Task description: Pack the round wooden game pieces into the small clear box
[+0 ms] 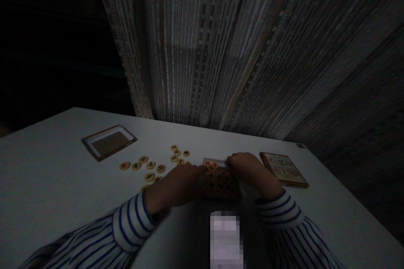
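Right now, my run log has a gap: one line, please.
left hand, right hand: at container | container: holds red-marked pieces | loose pieces: on table

Left hand (pixel 186 180) extended inward | right hand (pixel 248 170) opposite, apart | both wrists bent inward, striped sleeves

Probably a home room: beyond my fingers (pixel 203 169) hangs a full, grey-brown striped fabric curtain (pixel 189 50), right behind the plain white smooth worktop (pixel 176 132).
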Tool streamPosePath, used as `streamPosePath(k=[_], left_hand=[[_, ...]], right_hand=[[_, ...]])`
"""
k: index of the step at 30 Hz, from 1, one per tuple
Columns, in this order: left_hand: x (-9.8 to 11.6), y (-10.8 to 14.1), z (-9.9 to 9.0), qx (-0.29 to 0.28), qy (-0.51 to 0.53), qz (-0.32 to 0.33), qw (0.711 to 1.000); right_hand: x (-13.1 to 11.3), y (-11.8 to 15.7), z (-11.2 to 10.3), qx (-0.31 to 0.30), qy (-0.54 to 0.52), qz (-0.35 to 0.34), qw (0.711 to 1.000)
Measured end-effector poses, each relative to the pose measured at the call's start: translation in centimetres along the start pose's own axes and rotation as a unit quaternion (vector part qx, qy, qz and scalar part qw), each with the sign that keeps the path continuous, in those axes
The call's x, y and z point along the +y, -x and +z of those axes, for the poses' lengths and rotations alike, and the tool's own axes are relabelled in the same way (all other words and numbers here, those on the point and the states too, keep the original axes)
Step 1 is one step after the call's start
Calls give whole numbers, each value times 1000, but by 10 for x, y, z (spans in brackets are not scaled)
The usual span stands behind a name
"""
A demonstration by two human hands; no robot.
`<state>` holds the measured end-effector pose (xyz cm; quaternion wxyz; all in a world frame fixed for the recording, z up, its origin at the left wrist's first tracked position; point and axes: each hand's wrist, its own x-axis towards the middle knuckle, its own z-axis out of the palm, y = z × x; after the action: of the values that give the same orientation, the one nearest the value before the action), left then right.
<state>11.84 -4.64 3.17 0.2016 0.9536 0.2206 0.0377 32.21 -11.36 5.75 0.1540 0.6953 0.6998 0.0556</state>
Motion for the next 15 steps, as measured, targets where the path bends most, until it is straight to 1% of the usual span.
streamPosePath(k=[12,15], left_hand=[[3,0,-3,-12,4,-8,1000],[3,0,-3,-6,2,-5,1000]], right_hand=[[2,-1,4,7,-2,-6,1000],[3,-1,5,5,1,-5,1000]])
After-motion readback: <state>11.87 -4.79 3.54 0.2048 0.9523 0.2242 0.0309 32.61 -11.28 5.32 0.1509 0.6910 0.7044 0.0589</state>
